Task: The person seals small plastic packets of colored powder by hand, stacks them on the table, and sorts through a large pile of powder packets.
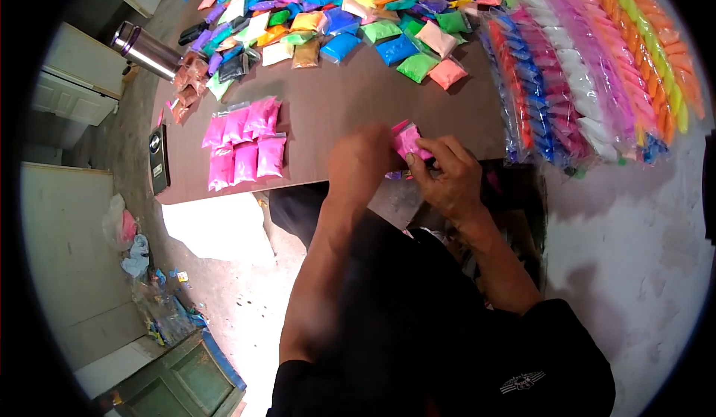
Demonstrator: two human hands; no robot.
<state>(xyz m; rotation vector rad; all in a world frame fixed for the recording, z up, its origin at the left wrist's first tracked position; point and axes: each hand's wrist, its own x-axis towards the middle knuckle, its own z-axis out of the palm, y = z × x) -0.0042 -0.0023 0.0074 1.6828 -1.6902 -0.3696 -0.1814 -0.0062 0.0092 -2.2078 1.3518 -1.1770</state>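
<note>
A small clear plastic packet with bright pink filling (407, 140) is above the table's front edge. My right hand (453, 177) pinches its right side between thumb and fingers. My left hand (356, 162) is by the packet's left side, blurred by motion, with its fingers hidden, so its grip does not show. To the left, several matching pink packets (245, 142) lie in two rows on the brown table (321, 104), the back row partly overlapping.
Many colourful packets (341, 46) cover the table's back. Long plastic strips of packets (574, 96) hang over the right side. Reddish-brown packets (192, 77), a steel flask (149, 50) and a flat black device (158, 160) are at the left. Plastic litter (165, 309) lies on the floor.
</note>
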